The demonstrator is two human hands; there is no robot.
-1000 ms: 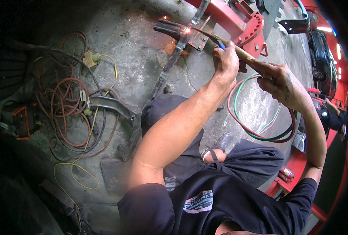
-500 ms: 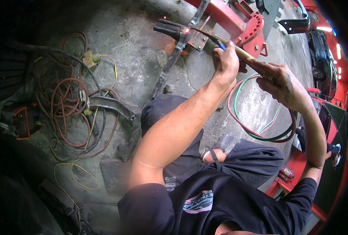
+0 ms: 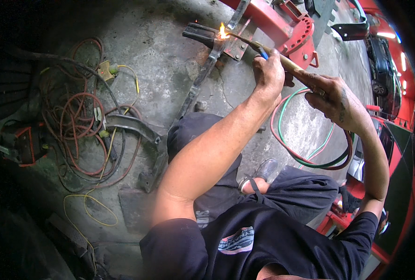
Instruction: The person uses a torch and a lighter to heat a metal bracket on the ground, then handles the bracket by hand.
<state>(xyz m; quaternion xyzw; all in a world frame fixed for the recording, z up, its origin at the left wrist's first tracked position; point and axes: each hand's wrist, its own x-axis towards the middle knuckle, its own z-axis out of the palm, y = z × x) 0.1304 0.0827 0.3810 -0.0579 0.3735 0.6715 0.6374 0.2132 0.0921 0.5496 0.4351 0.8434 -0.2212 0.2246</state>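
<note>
At 5 o'clock, a black short-sleeved T-shirt [image 3: 287, 238] bears a multicoloured chest print [image 3: 236, 240]. Dark, baggy trousers [image 3: 294, 186] carry pale lettering [image 3: 202, 218] at 6. A greyish shoe [image 3: 267, 168] shows at 4. The right grip [image 3: 331, 95] wears a ring [image 3: 322, 93] at 2; a dark tattoo [image 3: 342, 111] marks it near the wrist.

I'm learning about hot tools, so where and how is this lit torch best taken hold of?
Probably take the torch by its thick rear tube, from the right: its thin neck slants forward and left to the flame, leaving the rear farthest from the heat. The right grip is there; the left grip sits nearer the flame.
</note>
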